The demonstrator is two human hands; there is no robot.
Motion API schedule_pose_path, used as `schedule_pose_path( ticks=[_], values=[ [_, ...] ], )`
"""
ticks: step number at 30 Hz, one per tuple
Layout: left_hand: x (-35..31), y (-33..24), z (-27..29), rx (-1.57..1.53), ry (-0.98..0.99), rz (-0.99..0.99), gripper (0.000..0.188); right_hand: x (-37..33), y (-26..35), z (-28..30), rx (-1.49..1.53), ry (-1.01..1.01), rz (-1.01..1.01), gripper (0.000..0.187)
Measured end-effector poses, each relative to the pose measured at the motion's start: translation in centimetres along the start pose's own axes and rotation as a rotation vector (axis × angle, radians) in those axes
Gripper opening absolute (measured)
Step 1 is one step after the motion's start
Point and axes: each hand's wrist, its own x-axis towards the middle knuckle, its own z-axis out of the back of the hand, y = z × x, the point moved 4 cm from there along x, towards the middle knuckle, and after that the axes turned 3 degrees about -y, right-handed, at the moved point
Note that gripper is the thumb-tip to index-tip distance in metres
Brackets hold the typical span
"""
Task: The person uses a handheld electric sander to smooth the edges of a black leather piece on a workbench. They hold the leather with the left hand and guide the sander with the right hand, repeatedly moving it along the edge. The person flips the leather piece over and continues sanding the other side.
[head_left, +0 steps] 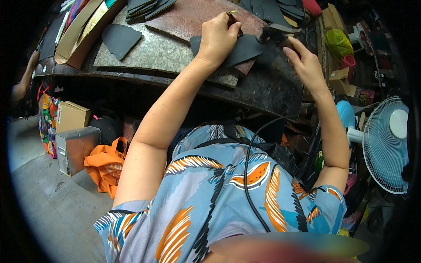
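Head view: flat dark piece [245, 51] at one o'clock, left hand [218, 40] over it pinching a slim dark item [231, 18], right hand [305, 63] part-curled near a blackened tool [275, 36], grip unclear, work seemingly underway, stacked pieces [147, 9] at eleven, finished or waiting untellable.

Your right: white fan [386, 144] stands | beyond it you see a yellow-green bag [339, 44] | your left: orange bag [103, 164] sits beside silver case [79, 149]
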Motion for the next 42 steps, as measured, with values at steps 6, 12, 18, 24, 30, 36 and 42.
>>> schedule_pose_path(
  ticks=[6,12,18,24,30,36,42],
  values=[
    [0.0,-1.9,-0.4,0.17,0.045,-0.211,0.011,-0.9,6.4,7.3,0.512,-0.377,0.43,0.031],
    [-0.4,-3.8,-1.6,0.352,0.124,-0.424,0.009,0.0,2.6,2.8,0.358,-0.05,0.134,0.037],
    [-0.1,-1.6,-0.4,0.123,0.013,-0.204,0.01,-0.2,-0.1,0.1,-0.087,-0.049,0.11,0.046],
    [0.2,-0.1,-0.4,-0.125,0.027,0.064,0.013,-0.7,-0.5,-1.0,-0.074,-0.089,0.179,0.049],
    [0.2,-0.8,-0.2,-0.031,0.043,0.014,0.013,-0.3,-0.5,-0.9,-0.044,-0.069,0.143,0.048],
    [0.2,-2.4,-0.7,0.139,0.096,-0.234,0.011,-0.6,4.4,5.3,0.475,-0.273,0.24,0.038],
    [-0.2,-3.3,-2.0,0.368,0.152,-0.435,0.01,-0.1,2.6,3.1,0.267,-0.079,0.157,0.04]
  ],
)
